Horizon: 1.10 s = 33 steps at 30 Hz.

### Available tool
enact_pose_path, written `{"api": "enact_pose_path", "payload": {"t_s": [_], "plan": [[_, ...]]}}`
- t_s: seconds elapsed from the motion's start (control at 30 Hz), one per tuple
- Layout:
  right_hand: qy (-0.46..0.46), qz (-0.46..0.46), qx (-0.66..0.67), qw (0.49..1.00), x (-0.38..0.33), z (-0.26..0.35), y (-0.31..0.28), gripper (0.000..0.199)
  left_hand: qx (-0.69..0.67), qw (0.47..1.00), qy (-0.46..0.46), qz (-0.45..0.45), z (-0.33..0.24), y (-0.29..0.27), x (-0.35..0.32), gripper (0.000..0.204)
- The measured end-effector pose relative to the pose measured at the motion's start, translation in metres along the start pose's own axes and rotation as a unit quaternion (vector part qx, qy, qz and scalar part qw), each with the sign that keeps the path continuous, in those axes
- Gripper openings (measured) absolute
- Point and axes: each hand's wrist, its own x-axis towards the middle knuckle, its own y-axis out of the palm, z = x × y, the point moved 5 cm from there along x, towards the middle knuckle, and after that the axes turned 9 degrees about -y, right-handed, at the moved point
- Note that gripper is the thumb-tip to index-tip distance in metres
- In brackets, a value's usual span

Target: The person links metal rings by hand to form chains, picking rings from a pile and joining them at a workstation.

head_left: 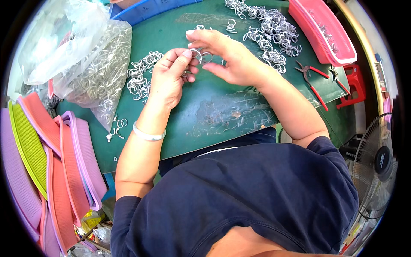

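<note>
My left hand (170,73) pinches a silver metal ring (197,54) between thumb and fingers, above the green tabletop. Another thin ring (207,57) shows just beside it; whether the two are joined I cannot tell. My right hand (231,55) is close by on the right, thumb and fingers spread apart around these rings without visibly gripping them. Left of my left hand lies a pile of silver rings (141,77). Beyond my right hand a larger heap of similar rings (274,28) spreads over the table.
A clear plastic bag full of rings (105,64) stands at the left, near stacked coloured plastic baskets (64,150). A blue tray (150,9) is at the back. On the right are a pink basket (321,34), red-handled pliers (312,79) and a fan (376,158).
</note>
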Motion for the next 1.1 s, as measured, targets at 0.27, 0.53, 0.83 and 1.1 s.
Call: {"api": "enact_pose_path", "payload": {"t_s": [0.27, 0.53, 0.83, 1.1], "plan": [[0.059, -0.065, 0.048, 0.995, -0.009, -0.023, -0.007, 0.048, -0.022, 0.999, 0.039, 0.019, -0.002, 0.002, 0.001, 0.009], [0.021, -0.102, -0.009, 0.995, -0.005, -0.014, -0.014, 0.044, 0.049, 0.995, 0.087, 0.016, -0.007, 0.006, -0.003, 0.01], [-0.003, -0.074, -0.059, 0.996, -0.002, -0.007, -0.013, 0.049, -0.034, 0.997, 0.052, 0.046, 0.0, 0.0, 0.002, 0.009], [0.029, -0.037, -0.053, 0.997, -0.003, -0.009, -0.009, 0.055, -0.079, 0.995, 0.018, 0.066, 0.001, -0.005, 0.005, 0.012]]}}
